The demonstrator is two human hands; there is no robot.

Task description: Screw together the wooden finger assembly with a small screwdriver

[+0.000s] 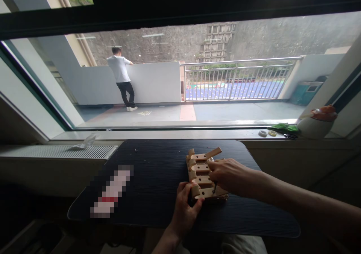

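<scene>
A small wooden assembly [200, 171] of several light slats lies on a dark table [152, 182] in front of a window. My left hand [184, 209] is closed around its near left corner, thumb pressed on the wood. My right hand [228, 177] rests over its right side with fingers curled, pinching a thin dark tool [214, 188] whose tip touches the assembly. One slat [213, 153] sticks up at an angle at the far end.
A pixelated oblong thing [113, 190] lies on the table's left. On the window ledge sit a crumpled wrapper [84, 143], two tape rolls [267, 133] and green items [284, 128]. A radiator grille [62, 151] is at left. Outside, a person [122, 77] stands on a balcony.
</scene>
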